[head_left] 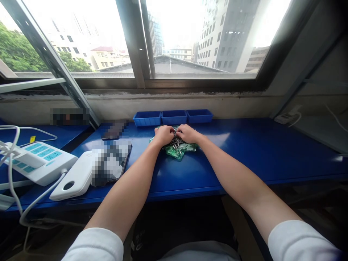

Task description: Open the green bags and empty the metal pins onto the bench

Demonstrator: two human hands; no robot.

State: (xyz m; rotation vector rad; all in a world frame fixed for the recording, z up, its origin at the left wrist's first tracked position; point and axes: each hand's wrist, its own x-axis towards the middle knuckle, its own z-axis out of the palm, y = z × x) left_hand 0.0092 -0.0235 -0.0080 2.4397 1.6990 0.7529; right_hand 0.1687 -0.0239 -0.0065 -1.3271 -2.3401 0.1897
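In the head view, the left hand (164, 135) and the right hand (187, 133) meet over a heap of small metal pieces (177, 141), perhaps screws, lying on green plastic packaging (175, 152) on the blue table (244, 152). Both hands are curled, fingertips drawn narrow and near each other at the heap; whether either pinches a piece, I cannot tell. Behind them, near the wall, three blue bins stand in a row: left bin (147, 119), middle bin (174, 117), right bin (199, 116). Handling these pieces well calls for light fingertips working from the top of the heap, one hand steadying while the other separates, and slow moves so that none roll off the slippery-looking plastic
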